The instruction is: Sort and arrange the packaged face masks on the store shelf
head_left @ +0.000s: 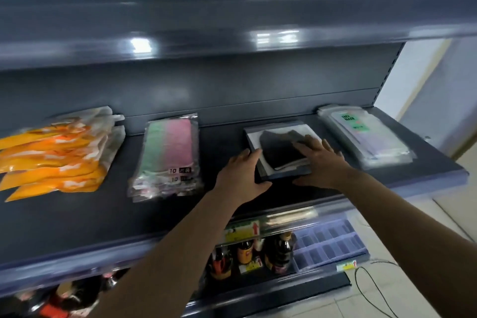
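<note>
Four piles of packaged masks lie on the dark shelf [77, 219]. At the left is an orange and white pile [56, 157], then a green and pink stack [167, 155]. Right of the middle sits a stack of black masks in clear packs [278, 150], and a clear "face mask" stack [366, 139] lies at the right end. My left hand [242, 175] cups the near left corner of the black stack, thumb along its front edge. My right hand [322, 165] lies flat on top of the stack, with straight fingers and the thumb at the front edge.
An upper shelf [232, 23] overhangs close above, with blurred blue and yellow packs on it. Below are dark sauce bottles [276, 253], price tags and a blue divider tray [333, 242]. A black cable [371, 284] lies on the tiled floor at the right.
</note>
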Tool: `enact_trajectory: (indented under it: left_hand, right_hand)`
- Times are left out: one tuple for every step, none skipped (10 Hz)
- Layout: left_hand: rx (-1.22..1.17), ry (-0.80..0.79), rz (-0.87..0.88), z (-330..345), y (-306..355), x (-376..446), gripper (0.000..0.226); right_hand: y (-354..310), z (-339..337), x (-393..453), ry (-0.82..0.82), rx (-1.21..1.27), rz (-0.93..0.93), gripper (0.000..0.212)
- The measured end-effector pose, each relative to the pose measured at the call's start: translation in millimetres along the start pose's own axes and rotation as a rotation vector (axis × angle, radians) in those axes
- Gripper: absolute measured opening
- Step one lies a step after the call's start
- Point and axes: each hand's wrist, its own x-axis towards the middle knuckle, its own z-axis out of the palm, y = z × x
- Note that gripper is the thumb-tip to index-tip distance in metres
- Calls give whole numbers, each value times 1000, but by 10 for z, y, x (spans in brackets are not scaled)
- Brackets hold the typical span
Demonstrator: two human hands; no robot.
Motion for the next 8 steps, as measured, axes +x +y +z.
enact_trajectory:
  left_hand:
    - [28, -17, -83, 128, 101, 137, 84]
    - [106, 2, -180, 190, 175, 277, 82]
    - [147, 34, -271, 225, 206, 418, 79]
    - [126, 78, -339, 248, 197, 514, 73]
    - [123, 103, -370, 251, 196, 560, 70]
    - [139, 103, -386, 234, 234, 530, 71]
    - [151, 124, -371, 228, 251, 499, 72]
    - [123, 185, -295, 105, 296, 462, 70]
  right_hand:
    - [213, 110, 196, -3, 47, -36, 99]
    - [289, 171, 341, 33, 97, -76, 97]
    - [264, 165, 482, 60, 98, -110, 95]
    - [221, 149, 627, 45, 88, -137, 94]
    - [196, 126, 708, 28, 82, -149, 95]
    - [205, 105, 675, 33, 30, -164, 102]
    - [217, 88, 604, 67, -12, -216, 105]
    - [212, -35, 506, 131, -7, -256, 94]
